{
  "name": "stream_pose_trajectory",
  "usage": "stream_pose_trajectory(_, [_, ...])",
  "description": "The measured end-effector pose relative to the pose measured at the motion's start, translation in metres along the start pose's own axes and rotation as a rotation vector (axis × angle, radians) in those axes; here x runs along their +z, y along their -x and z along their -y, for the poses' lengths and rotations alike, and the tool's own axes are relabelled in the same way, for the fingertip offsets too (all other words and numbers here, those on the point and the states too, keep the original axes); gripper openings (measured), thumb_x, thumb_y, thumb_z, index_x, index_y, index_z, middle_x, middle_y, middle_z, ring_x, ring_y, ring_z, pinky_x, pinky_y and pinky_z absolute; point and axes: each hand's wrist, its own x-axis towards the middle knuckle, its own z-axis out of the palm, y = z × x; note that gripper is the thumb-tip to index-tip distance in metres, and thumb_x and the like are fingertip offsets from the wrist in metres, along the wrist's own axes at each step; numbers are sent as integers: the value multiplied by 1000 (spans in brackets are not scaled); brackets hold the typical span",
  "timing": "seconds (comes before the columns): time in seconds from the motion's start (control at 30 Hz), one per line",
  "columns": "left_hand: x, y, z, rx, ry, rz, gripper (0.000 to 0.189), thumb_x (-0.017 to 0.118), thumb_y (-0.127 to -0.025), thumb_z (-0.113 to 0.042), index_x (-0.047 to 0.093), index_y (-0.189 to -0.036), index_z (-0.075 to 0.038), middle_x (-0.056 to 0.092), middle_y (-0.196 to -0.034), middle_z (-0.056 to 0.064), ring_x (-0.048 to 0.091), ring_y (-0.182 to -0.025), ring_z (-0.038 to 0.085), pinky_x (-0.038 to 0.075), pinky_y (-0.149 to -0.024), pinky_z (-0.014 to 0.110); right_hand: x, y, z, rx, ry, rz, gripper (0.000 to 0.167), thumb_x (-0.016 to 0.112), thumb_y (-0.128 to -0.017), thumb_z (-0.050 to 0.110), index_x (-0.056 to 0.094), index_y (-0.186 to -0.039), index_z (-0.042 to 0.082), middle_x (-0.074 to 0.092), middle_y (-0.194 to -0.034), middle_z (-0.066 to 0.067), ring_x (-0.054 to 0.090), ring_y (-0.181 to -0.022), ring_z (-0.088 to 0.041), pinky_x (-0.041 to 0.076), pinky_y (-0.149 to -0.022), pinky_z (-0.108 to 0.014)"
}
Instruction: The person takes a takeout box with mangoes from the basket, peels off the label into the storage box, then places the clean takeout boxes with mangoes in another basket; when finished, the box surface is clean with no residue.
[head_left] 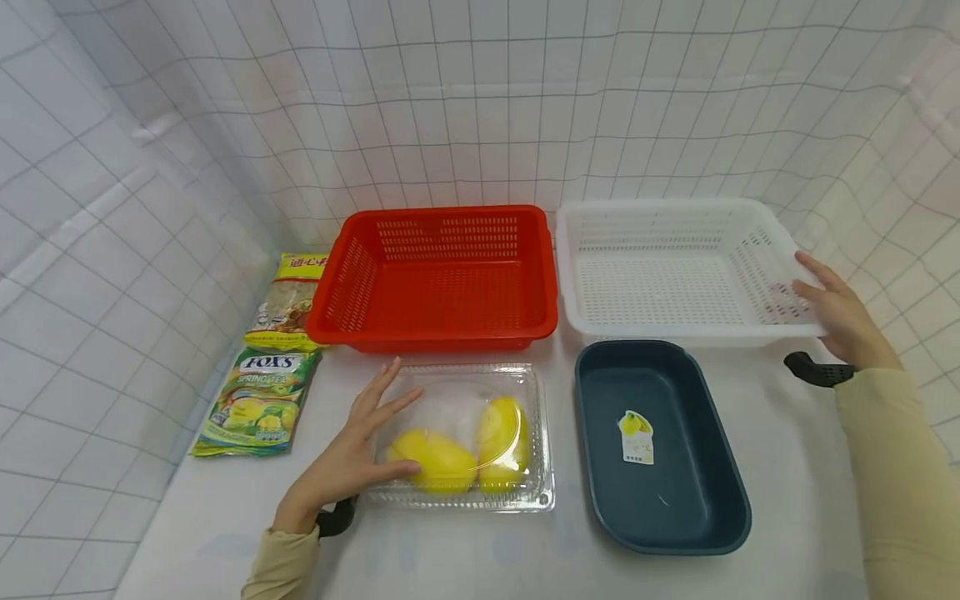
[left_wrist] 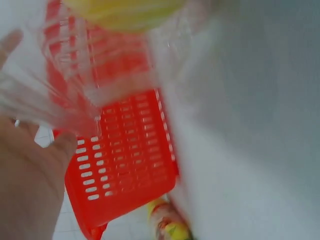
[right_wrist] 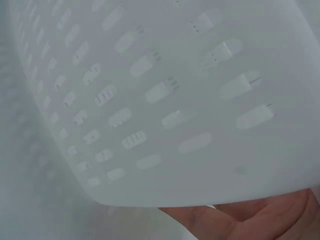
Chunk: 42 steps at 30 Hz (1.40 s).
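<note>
A clear plastic clamshell box (head_left: 450, 396) with two yellow fruits (head_left: 433, 460) inside lies at the front, left of the middle. Over its left side my left hand (head_left: 352, 458) spreads its fingers, thumb across the lid. In the left wrist view the box's clear edge passes close to that hand. At the far right my right hand (head_left: 851, 325) grips the side rim of a white slotted basket (head_left: 765, 333), fingers over the edge. From the right wrist view, the basket's slotted wall (right_wrist: 150, 95) fills most of the picture, with part of the hand below its rim.
A red slotted basket (head_left: 431, 342) stands left of the white one. In front of the white basket is a dark blue tray (head_left: 675, 508) with a fruit-printed label (head_left: 636, 437). On the left lie a green candy bag (head_left: 258, 404) and a yellow food packet (head_left: 288, 304).
</note>
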Motion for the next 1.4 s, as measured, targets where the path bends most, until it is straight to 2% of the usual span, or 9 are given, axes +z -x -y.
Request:
stream_pose_trajectory(0.13, [-3,1,0,-97,112,-76,74,74,-83,-17,37,-147,-22,2,-158,2,1,-141,30,15,-98,73,-2,0,-1,-3,18,-9,62,48,-100,26,16,-152,36,43,-119,8,57,-91,-1,52,-66,-23])
stream_pose_trajectory(0.27, [-4,0,1,-258,194,-107,76,68,-89,-22,24,-151,-27,7,-157,9,14,-138,39,23,-101,67,-4,0,-2,-8,33,-20,62,49,-99,28,17,-152,36,43,-119,9,57,-91,-1,52,-66,-23])
stream_pose_trajectory(0.43, [-4,0,3,-455,215,-20,87,65,-89,-37,7,-153,-31,12,-154,18,24,-131,51,32,-98,64,-7,2,-2,-2,29,-33,64,52,-98,30,18,-151,37,43,-119,8,58,-90,-1,53,-66,-23])
stream_pose_trajectory(0.57, [-8,-1,4,-525,227,41,87,64,-89,-41,6,-153,-31,15,-153,21,21,-134,47,34,-98,62,-7,2,-2,-5,20,-27,64,51,-98,29,18,-152,37,42,-120,7,58,-91,-1,53,-66,-23])
stream_pose_trajectory(0.77, [-17,-5,1,-611,288,102,84,65,-88,-41,10,-152,-33,19,-149,29,38,-123,47,54,-70,50,-5,2,-1,-10,10,-21,62,48,-100,26,15,-152,35,42,-119,7,57,-92,-2,53,-67,-24])
stream_pose_trajectory(0.87, [-20,-6,0,-622,338,88,82,66,-88,-38,16,-152,-32,24,-147,30,53,-107,38,54,-54,40,-3,1,-1,-12,8,-16,62,46,-101,24,14,-153,33,42,-120,7,57,-93,-2,53,-67,-24])
stream_pose_trajectory(1.0, [-24,-4,-2,-594,383,84,77,66,-90,-33,20,-152,-28,27,-147,28,59,-97,29,52,-47,37,-1,0,-1,-1,9,-19,61,44,-102,23,13,-153,33,42,-120,7,56,-93,-2,52,-68,-24])
stream_pose_trajectory(1.2, [-33,-7,-14,-481,471,110,71,60,-94,-23,20,-153,-22,36,-146,21,66,-87,29,51,-43,35,0,-1,-4,9,61,-49,61,46,-100,29,15,-152,36,36,-132,-3,54,-94,-1,52,-67,-22])
stream_pose_trajectory(1.4, [-48,-31,-36,-398,391,118,71,61,-94,-26,22,-153,-25,32,-147,22,66,-86,27,50,-46,31,2,-1,-1,-7,40,-48,61,47,-100,26,16,-152,34,41,-122,5,55,-93,-2,52,-68,-23])
